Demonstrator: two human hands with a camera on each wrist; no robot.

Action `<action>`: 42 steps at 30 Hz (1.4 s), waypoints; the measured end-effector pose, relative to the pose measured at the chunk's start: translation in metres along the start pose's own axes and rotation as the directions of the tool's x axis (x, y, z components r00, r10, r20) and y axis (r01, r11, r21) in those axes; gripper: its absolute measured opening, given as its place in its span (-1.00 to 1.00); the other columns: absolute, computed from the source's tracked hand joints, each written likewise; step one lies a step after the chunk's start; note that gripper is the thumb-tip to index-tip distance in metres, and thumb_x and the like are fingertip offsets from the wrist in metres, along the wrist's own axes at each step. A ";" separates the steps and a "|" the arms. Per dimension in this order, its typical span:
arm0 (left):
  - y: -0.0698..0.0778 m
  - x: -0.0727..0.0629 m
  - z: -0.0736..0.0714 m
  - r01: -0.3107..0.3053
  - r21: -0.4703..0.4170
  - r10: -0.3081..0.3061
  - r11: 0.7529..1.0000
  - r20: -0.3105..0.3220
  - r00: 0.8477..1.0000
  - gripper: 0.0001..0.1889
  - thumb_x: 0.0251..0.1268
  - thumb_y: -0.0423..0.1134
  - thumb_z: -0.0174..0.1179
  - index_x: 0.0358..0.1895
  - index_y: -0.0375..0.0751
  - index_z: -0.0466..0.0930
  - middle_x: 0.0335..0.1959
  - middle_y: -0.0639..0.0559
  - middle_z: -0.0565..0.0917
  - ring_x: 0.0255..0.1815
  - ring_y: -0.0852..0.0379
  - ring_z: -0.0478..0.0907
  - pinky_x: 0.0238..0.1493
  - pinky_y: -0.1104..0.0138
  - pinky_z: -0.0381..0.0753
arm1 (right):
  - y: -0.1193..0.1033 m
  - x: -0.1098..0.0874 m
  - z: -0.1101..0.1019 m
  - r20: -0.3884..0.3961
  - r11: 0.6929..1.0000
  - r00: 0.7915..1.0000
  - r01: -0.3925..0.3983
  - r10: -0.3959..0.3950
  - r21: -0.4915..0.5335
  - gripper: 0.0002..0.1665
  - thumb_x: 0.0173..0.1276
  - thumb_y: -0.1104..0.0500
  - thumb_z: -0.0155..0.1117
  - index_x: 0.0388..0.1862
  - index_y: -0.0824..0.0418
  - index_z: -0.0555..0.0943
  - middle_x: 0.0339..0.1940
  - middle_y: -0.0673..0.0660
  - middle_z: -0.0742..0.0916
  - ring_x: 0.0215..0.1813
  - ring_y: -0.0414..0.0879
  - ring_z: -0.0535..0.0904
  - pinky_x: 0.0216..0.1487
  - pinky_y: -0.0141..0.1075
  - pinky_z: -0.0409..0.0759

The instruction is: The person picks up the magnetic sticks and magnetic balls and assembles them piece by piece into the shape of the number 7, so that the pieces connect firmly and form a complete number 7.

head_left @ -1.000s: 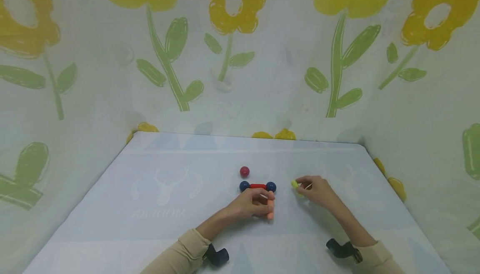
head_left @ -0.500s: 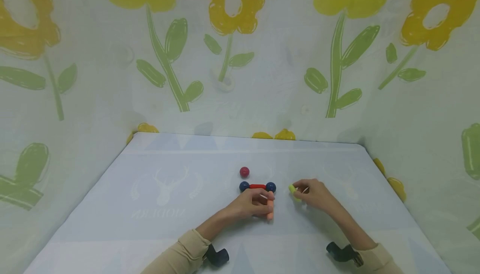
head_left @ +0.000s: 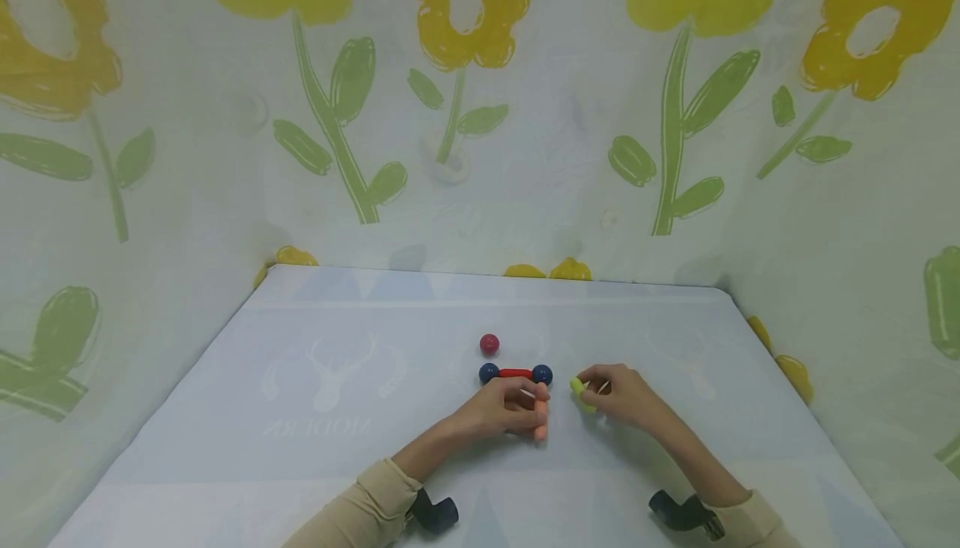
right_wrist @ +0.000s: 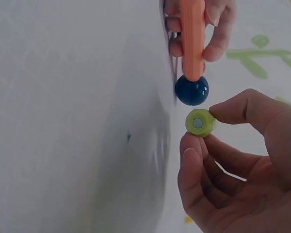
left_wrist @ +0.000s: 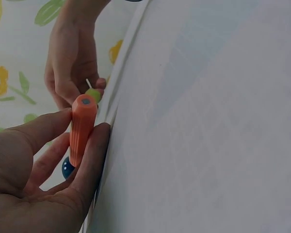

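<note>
Between thumb and fingers my left hand pinches an orange magnetic rod, whose grey metal end shows in the left wrist view. The rod's far end is beside the right one of two dark blue balls; in the head view I cannot tell whether they touch. A red rod lies between these two balls. To the right, my right hand pinches a yellow-green magnetic rod by its sides. Seen end-on in the right wrist view, this yellow-green rod is apart from the blue ball.
A loose red ball sits behind the left blue ball on the white-and-grey table. Flower-printed cloth rises behind the table and along its sides. Dark wrist-worn devices hang below both sleeves.
My right hand has moved left and slightly toward me, bringing the yellow-green rod closer to the right blue ball. The left hand with the orange rod has stayed put.
</note>
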State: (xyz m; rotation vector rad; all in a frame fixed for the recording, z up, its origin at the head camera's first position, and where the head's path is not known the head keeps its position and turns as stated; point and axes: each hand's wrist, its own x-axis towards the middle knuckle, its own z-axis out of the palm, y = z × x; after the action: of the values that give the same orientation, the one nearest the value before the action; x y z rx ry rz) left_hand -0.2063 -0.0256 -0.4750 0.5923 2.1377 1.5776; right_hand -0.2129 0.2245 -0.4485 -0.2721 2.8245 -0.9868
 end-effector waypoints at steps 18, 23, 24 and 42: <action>0.001 0.000 0.000 -0.002 -0.001 0.002 1.000 -0.003 1.000 -0.74 0.24 -0.19 0.34 -0.01 -0.03 0.66 -0.12 0.03 0.70 -0.15 0.14 0.62 -0.18 0.39 0.66 | -0.001 0.001 0.007 0.036 1.000 0.999 -0.001 0.000 0.026 -0.69 0.20 0.19 0.33 -0.06 0.25 0.68 -0.42 0.02 0.63 -0.37 -0.14 0.49 -0.46 -0.38 0.51; 0.001 -0.001 0.000 -0.005 -0.015 0.005 1.000 0.001 1.000 -0.75 0.24 -0.21 0.34 -0.01 -0.03 0.66 -0.12 0.02 0.71 -0.16 0.14 0.63 -0.18 0.39 0.66 | -0.006 -0.002 0.006 0.056 0.999 0.998 0.022 -0.024 0.028 -0.67 0.19 0.19 0.33 -0.05 0.25 0.67 -0.42 0.01 0.64 -0.37 -0.15 0.49 -0.45 -0.39 0.51; 0.001 0.000 0.000 -0.006 -0.018 0.006 1.000 0.000 1.000 -0.75 0.24 -0.21 0.34 -0.01 -0.04 0.66 -0.12 0.02 0.71 -0.16 0.14 0.63 -0.18 0.38 0.66 | -0.007 -0.002 0.006 0.059 0.999 0.998 0.028 -0.029 0.029 -0.67 0.19 0.19 0.33 -0.06 0.25 0.67 -0.41 0.01 0.64 -0.36 -0.15 0.49 -0.45 -0.39 0.51; 0.000 -0.001 -0.001 -0.013 -0.039 0.013 0.999 0.014 1.000 -0.75 0.25 -0.23 0.33 0.00 -0.06 0.65 -0.15 -0.01 0.71 -0.18 0.15 0.64 -0.17 0.38 0.67 | -0.016 -0.012 0.014 0.118 0.992 0.985 0.118 -0.122 0.042 -0.70 0.19 0.19 0.33 -0.09 0.25 0.66 -0.42 -0.01 0.62 -0.34 -0.15 0.47 -0.38 -0.45 0.47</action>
State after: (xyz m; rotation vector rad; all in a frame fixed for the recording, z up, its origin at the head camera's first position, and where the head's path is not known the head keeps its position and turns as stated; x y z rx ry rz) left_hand -0.2063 -0.0266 -0.4751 0.6036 2.0920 1.6135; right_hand -0.1962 0.2065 -0.4482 -0.4858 2.7062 -1.0050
